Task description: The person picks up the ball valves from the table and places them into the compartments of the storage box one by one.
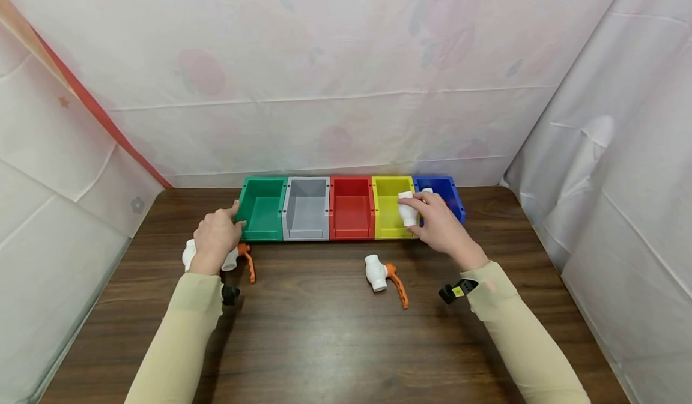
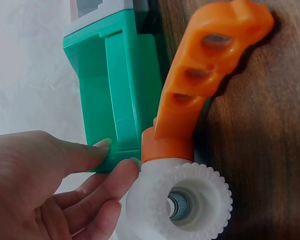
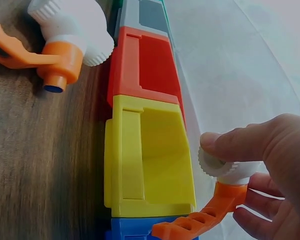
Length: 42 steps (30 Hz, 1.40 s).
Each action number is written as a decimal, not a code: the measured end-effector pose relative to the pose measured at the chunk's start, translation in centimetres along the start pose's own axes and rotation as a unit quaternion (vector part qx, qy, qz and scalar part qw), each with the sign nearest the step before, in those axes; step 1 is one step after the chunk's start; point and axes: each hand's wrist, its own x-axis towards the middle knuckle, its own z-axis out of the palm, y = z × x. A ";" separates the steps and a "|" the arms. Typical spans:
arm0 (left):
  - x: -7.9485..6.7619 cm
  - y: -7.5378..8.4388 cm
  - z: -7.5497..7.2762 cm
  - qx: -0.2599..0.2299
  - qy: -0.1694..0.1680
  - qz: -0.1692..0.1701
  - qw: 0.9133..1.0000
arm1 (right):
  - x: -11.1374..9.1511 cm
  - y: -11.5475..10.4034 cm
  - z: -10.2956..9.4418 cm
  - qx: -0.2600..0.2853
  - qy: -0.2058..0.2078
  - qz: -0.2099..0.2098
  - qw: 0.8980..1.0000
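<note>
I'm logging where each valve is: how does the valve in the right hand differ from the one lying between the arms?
The held valve is held up by the right hand; the loose valve lies on the table, untouched. In the head view, the hand largely hides the held valve's handle, while the loose valve's handle shows plainly. Both have white bodies and orange handles.

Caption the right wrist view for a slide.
Right hand pinches a valve near the yellow bin; second valve lies on the table.
</note>
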 end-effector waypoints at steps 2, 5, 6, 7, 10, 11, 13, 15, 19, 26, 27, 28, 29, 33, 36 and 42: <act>0.0 0.0 0.0 0.001 0.001 0.001 1.000 | 0.3 0.2 0.1 0.001 0.002 0.000 1.000; 0.0 0.0 -0.1 0.003 0.000 0.001 1.000 | 0.8 0.5 0.2 0.002 0.004 0.005 1.000; 0.0 0.0 -0.1 0.003 -0.001 0.001 1.000 | 1.0 0.6 0.3 0.003 0.004 0.007 1.000; 0.0 0.1 -0.1 0.003 -0.001 0.001 1.000 | 1.1 0.7 0.4 0.005 0.003 0.009 1.000; 0.0 0.1 -0.1 0.003 0.000 0.002 1.000 | 1.3 0.9 0.6 0.013 -0.001 0.022 1.000; 0.0 0.1 -0.1 0.002 0.001 0.003 1.000 | 1.4 0.9 0.7 0.015 -0.004 0.027 1.000; 0.0 0.1 -0.1 0.003 0.002 0.004 1.000 | 1.5 1.0 0.8 0.021 -0.006 0.038 0.999; 0.1 0.1 0.0 0.003 0.002 0.005 1.000 | 1.6 1.0 0.8 0.026 -0.007 0.047 0.999; 0.1 0.1 0.0 0.004 0.002 0.005 1.000 | 1.8 1.0 0.8 0.036 -0.006 0.062 0.997; 0.1 0.1 0.0 0.005 0.001 0.003 1.000 | 2.3 0.9 0.8 0.041 0.000 0.063 0.997; 0.1 0.0 0.0 0.005 0.002 0.003 1.000 | 2.4 0.9 0.8 0.041 0.000 0.061 0.997; 0.1 0.0 0.0 0.005 0.002 0.004 1.000 | 2.5 0.9 0.8 0.041 0.001 0.060 0.997; 0.1 -0.1 0.0 0.005 0.001 0.004 1.000 | 2.5 0.9 0.9 0.042 0.001 0.060 0.997; 0.0 -0.2 0.1 0.005 0.001 0.005 1.000 | 2.8 0.7 1.0 0.045 0.002 0.065 0.997; 0.0 -0.3 0.1 0.005 0.002 0.005 1.000 | 3.0 0.6 1.2 0.045 0.005 0.067 0.997; 0.0 -0.3 0.0 0.003 0.005 0.003 1.000 | 3.7 0.5 1.3 0.052 0.011 0.060 0.997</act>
